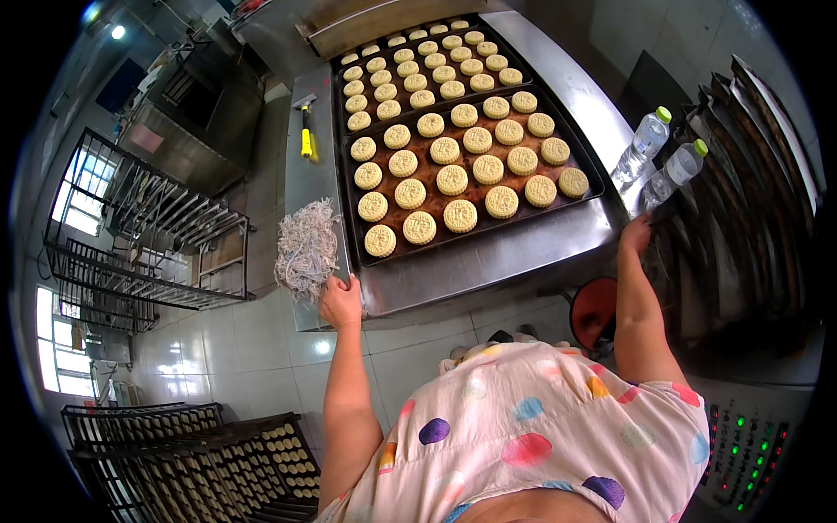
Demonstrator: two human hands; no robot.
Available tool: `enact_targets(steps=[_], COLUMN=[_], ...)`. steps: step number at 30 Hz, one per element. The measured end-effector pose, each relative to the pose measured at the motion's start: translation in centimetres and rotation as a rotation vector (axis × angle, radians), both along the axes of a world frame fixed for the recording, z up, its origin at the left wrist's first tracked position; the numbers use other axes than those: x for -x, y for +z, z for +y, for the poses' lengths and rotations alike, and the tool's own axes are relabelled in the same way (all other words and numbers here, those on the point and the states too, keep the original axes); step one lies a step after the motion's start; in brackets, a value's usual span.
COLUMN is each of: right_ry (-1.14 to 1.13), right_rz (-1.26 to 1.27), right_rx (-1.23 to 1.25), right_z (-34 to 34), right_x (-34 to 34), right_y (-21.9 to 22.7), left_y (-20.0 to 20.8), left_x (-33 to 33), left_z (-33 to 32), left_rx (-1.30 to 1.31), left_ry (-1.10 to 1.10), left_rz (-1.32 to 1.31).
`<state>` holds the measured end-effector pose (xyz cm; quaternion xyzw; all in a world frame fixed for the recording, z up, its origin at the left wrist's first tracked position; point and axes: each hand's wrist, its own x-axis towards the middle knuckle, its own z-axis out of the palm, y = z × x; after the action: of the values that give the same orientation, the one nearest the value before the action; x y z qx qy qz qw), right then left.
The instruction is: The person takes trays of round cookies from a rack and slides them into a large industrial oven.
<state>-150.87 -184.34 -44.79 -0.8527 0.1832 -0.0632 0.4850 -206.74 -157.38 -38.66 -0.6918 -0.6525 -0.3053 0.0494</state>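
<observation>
Two dark baking trays lie end to end on a metal table (488, 266); the near tray (414, 174) and the far tray (370, 64) carry rows of round, pale, stamped pastries (452, 179). My left hand (340, 301) is closed at the table's near left corner, beside a bundle of grey-white mop strings (307, 248); what its curled fingers hold is hidden. At the near right corner, my right hand (636, 234) has its fingers bent against the table's edge, just below two clear plastic bottles, one upright-leaning (643, 144) and one nearer (673, 174), both with yellow-green caps.
A yellow-handled scraper (306, 139) lies on the table's left strip. Dark trays (741, 166) stand stacked on edge at the right. Left are metal racks (166, 235); a rack of filled trays (200, 462) is lower left. A red round stool (593, 309) sits under the right side.
</observation>
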Motion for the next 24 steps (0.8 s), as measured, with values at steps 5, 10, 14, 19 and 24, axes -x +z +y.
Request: enact_targets(steps=[5, 10, 14, 19, 24], right_ry=[0.016, -0.005, 0.006, -0.003, -0.014], right_rz=[-0.002, 0.011, -0.004, -0.019, -0.024], right_rx=[0.002, 0.006, 0.012, -0.011, -0.009], right_z=[0.02, -0.05, -0.22, 0.29, 0.24], right_x=[0.3, 0.33, 0.19, 0.56, 0.51], right_y=[0.21, 0.2, 0.08, 0.61, 0.68], left_y=[-0.11, -0.29, -0.11, -0.22, -0.41], left_x=[-0.11, -0.05, -0.25, -0.23, -0.41], left_z=[0.17, 0.17, 0.02, 0.26, 0.41], left_rx=[-0.039, -0.034, -0.024, -0.022, -0.016], left_ry=[-0.018, -0.008, -0.01, -0.001, 0.004], left_rz=[-0.01, -0.008, -0.008, -0.008, -0.007])
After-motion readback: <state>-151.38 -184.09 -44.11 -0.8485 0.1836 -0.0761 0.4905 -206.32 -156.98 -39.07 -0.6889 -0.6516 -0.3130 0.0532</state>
